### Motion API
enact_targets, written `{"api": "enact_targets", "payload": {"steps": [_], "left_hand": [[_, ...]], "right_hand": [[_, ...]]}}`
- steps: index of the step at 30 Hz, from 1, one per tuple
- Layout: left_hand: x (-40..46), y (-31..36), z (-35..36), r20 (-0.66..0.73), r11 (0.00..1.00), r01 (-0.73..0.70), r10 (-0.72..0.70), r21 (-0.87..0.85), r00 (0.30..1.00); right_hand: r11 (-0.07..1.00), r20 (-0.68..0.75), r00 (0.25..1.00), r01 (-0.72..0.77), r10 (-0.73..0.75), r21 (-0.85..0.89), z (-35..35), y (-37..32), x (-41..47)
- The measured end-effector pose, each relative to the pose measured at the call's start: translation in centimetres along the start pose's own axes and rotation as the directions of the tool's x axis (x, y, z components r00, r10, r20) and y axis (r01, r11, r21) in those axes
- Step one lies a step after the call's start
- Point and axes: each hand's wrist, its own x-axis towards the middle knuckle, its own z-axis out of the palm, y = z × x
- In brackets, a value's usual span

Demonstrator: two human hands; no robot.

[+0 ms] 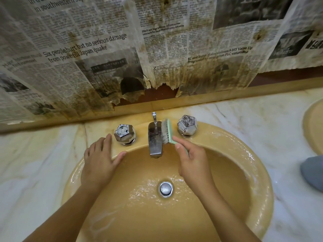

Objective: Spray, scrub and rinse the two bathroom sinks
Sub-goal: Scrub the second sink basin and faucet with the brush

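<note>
A tan oval sink point(258, 180) fills the middle of the head view, wet, with a chrome drain plug point(165, 188) at its bottom. My right hand point(192, 163) grips the handle of a green scrub brush point(167, 131); its bristles press against the right side of the chrome spout point(154, 140). My left hand point(100, 159) rests flat with spread fingers on the sink's left rim, just beside the left tap knob point(124, 134). The right tap knob point(187, 125) stands past the brush. A second tan sink point(313, 126) shows at the right edge.
The sinks sit in a white marble counter point(244, 112). Stained, torn newspaper point(104, 58) covers the wall behind, above a wooden ledge point(218, 96). A grey object point(312, 172) lies on the counter at the right edge. A pop-up rod point(154, 117) rises behind the spout.
</note>
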Motion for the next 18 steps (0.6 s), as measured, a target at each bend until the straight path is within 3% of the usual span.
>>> {"api": "enact_targets", "payload": {"steps": [3,8,13,15,18], "left_hand": [[-0.1,0.0,0.0,0.001,1.0,0.005,-0.005,0.002,1.0],[-0.2,0.2,-0.3,0.001,1.0,0.001,-0.001,0.001,1.0],[-0.2,0.2,-0.3,0.003,1.0,0.007,-0.007,-0.004,1.0],[-0.2,0.1,-0.2,0.004,1.0,0.005,-0.005,-0.003,1.0],[-0.1,0.0,-0.2,0.002,1.0,0.008,-0.008,0.0,1.0]], "right_hand": [[1.0,0.074,0.997,-0.021,0.022,-0.013,-1.0,0.1,-2.7],[0.991,0.062,0.998,0.037,-0.029,-0.129,-1.0,-1.1,-0.3],[0.953,0.206,0.977,0.107,-0.049,-0.283,-3.8,-2.8,-2.4],[0.88,0.189,0.98,0.146,-0.066,-0.452,-3.9,-4.3,-0.2],[0.719,0.321,0.943,0.28,-0.084,-0.637,-3.3,-7.4,0.8]]}}
